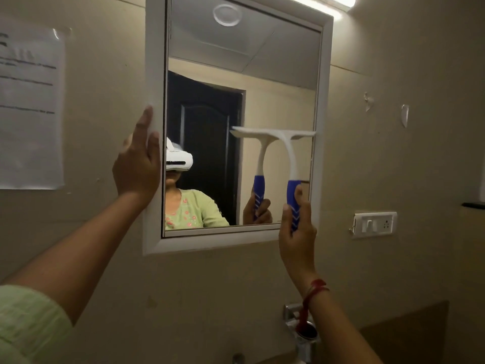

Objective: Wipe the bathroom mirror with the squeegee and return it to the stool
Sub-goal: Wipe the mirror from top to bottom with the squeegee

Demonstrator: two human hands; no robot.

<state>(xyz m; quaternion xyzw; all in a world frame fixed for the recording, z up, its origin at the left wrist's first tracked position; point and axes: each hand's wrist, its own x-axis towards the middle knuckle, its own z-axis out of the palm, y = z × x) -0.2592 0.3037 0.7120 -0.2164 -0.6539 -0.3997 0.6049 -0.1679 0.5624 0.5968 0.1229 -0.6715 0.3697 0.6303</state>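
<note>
A white-framed mirror [321, 74] hangs on the beige wall ahead. My right hand [298, 232] grips the blue handle of a squeegee [290, 153], whose white blade lies flat against the glass at mid height on the right side, handle pointing down. The glass shows the squeegee's reflection just left of it. My left hand [137, 161] rests on the mirror's left frame edge, fingers upward. The stool is out of view.
A taped paper notice [31, 109] hangs on the wall to the left. A white switch and socket plate [374, 224] sits right of the mirror. A chrome tap [296, 324] stands below, partly behind my right wrist. A light strip [325, 3] glows above.
</note>
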